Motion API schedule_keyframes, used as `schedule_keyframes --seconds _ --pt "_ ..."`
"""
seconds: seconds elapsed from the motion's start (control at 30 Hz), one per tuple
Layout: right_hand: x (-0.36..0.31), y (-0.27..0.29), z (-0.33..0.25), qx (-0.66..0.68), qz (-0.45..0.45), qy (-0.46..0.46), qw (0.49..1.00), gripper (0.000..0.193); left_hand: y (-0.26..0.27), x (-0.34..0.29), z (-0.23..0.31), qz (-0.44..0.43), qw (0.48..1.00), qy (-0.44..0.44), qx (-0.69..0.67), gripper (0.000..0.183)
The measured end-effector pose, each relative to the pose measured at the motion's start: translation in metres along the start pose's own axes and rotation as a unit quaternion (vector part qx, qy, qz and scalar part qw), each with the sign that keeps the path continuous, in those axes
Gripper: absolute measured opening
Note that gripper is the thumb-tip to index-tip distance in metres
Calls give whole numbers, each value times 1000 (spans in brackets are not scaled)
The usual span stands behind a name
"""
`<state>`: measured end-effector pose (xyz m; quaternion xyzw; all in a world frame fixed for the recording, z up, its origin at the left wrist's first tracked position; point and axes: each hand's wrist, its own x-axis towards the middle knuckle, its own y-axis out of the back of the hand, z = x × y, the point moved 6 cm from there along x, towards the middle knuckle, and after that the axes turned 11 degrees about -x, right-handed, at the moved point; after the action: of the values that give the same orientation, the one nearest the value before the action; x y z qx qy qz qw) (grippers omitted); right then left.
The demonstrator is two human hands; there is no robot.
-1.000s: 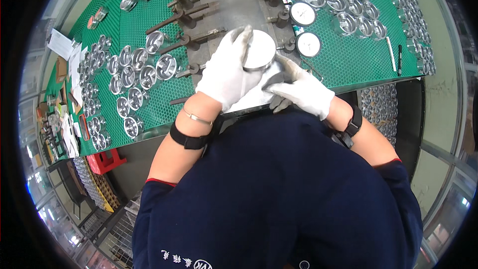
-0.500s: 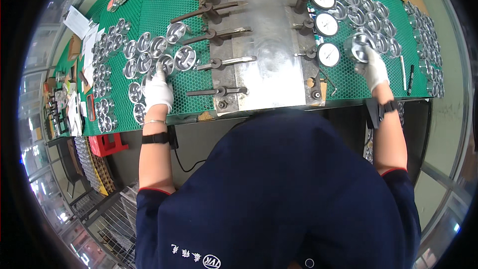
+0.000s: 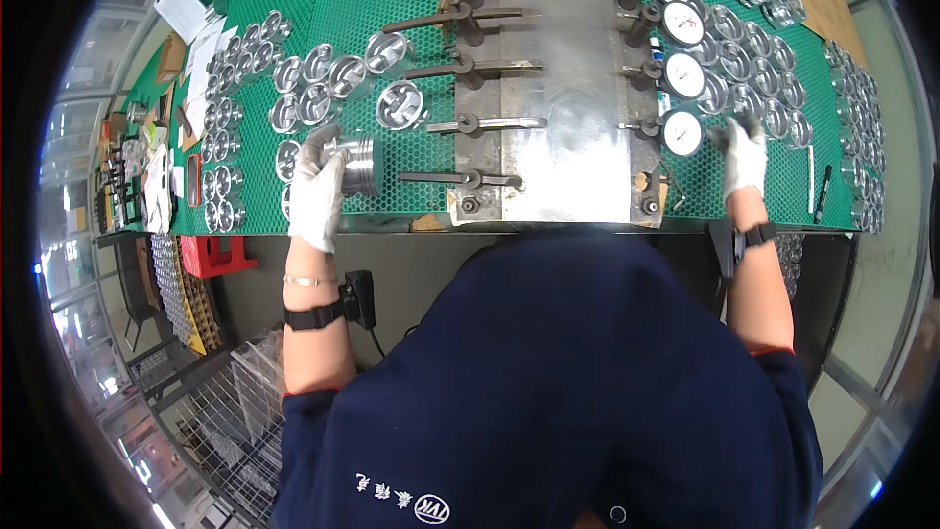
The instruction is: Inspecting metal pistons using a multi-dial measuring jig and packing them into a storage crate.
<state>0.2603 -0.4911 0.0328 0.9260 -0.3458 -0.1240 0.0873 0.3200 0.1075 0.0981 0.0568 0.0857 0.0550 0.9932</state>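
Observation:
My left hand [image 3: 318, 191], in a white glove with grey fingertips, is closed on a shiny metal piston [image 3: 361, 168]. It holds the piston tipped on its side above the green mat, so the ring grooves show. Behind it stands a loose group of pistons [image 3: 315, 103], with one piston [image 3: 401, 104] set apart nearer the clamps. On the right, my gloved right hand [image 3: 746, 159] is empty, thumb and fingers apart, just in front of a cluster of pistons [image 3: 775, 118]. White dial gauges [image 3: 682, 132] stand to its left.
A metal plate [image 3: 573, 162] with clamp arms [image 3: 470, 179] along both sides occupies the middle of the green mat [image 3: 411, 196]. A hex key [image 3: 675, 186], a pen [image 3: 823, 193] and more pistons [image 3: 867, 137] lie at right. A red stool [image 3: 217, 257] is under the table's left end.
My left hand has lifted a piston from the left group and drawn it nearer. My right hand has let go of its piston among the right cluster. The whole view has shifted slightly.

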Motion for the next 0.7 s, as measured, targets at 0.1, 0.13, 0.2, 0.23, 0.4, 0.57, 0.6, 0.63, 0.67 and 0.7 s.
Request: schedule_keyframes --seconds 0.1,0.13,0.2,0.23,0.4,0.57,0.6,0.63,0.67,0.7 --pt "-55 -23 -94 -24 -34 140 989 39 -57 -38 87 -31 996 -12 -83 43" --pt "-79 -41 -117 -54 -107 144 982 38 -78 -46 105 -67 994 -29 -79 44" --pt "-127 -78 -157 -169 -295 233 911 47 -116 -59 120 -148 987 5 -69 44" --pt "-153 -98 -167 -254 -399 313 824 59 -142 -65 115 -203 963 27 -174 45" --pt "-169 -128 -137 -295 -413 334 794 102 -197 -71 70 -372 928 -5 33 52" --pt "-160 -127 -130 -433 -362 333 755 86 -224 -73 88 -342 831 -282 335 72" --pt "-160 -127 -129 -419 -362 342 759 84 -232 -76 86 -314 821 -327 348 76" --pt "-157 -125 -125 -421 -360 340 760 84 -238 -79 85 -284 808 -370 359 80" --pt "-156 -119 -127 -370 -344 373 778 84 -245 -75 80 -300 809 -342 371 83" --pt "-155 -112 -128 -318 -327 406 792 84 -248 -74 80 -304 808 -344 370 83"
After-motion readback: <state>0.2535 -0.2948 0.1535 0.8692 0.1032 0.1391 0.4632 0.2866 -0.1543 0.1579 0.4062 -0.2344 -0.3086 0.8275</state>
